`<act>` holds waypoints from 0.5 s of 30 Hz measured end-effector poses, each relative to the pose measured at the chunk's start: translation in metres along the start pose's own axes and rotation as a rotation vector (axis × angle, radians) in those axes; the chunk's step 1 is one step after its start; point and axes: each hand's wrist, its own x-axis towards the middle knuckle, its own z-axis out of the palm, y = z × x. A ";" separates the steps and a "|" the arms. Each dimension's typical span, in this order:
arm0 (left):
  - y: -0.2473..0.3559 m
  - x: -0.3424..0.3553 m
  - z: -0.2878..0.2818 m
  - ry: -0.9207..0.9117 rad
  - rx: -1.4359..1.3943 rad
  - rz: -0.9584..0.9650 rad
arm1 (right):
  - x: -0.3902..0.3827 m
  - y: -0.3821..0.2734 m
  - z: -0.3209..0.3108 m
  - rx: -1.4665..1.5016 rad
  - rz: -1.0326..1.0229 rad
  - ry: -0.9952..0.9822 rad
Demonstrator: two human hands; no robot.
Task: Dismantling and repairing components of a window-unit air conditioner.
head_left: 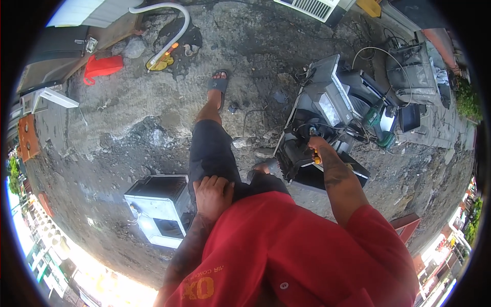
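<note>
My right hand (317, 143) is closed around a tool with yellow handles (317, 157), which looks like pliers. Its metal tip points into a pile of black plastic parts and wires (302, 134), where the exact contact point is too small to make out. These parts belong to a dismantled appliance, with grey panels (330, 105) leaning just beyond my hand. My left hand (213, 193) lies on my left thigh, fingers stretched over the dark shorts, holding nothing. Right of the pile rests a green power tool (376, 123).
A white metal casing (158, 210) sits on the ground at my left. Farther off lie a red bag (103, 68) and a pale hose (176, 41). A grey plastic bin (417, 71) stands at the far right, and a white grille unit (312, 7) at the top.
</note>
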 end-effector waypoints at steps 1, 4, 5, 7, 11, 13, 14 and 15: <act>-0.001 -0.002 0.003 -0.014 -0.005 -0.004 | -0.017 -0.008 -0.001 -0.062 -0.008 -0.029; 0.008 -0.001 0.006 -0.021 -0.035 0.017 | -0.001 -0.001 -0.012 -0.043 0.029 0.091; 0.007 -0.003 0.005 -0.001 -0.044 -0.001 | -0.007 0.003 -0.005 -0.047 0.027 0.086; 0.002 -0.004 0.010 0.020 -0.034 -0.044 | -0.032 -0.009 -0.001 -0.166 -0.139 -0.003; 0.025 0.014 0.018 0.011 -0.119 0.095 | 0.124 0.041 -0.079 -0.702 -0.276 0.221; 0.006 -0.021 0.014 0.024 -0.038 -0.046 | 0.049 0.016 0.003 -0.845 -0.247 0.428; 0.008 -0.018 0.013 0.050 -0.058 -0.033 | -0.011 0.013 0.004 -0.867 -0.216 0.589; 0.009 -0.014 0.015 0.051 -0.068 -0.019 | -0.037 0.012 -0.001 -0.880 -0.175 0.758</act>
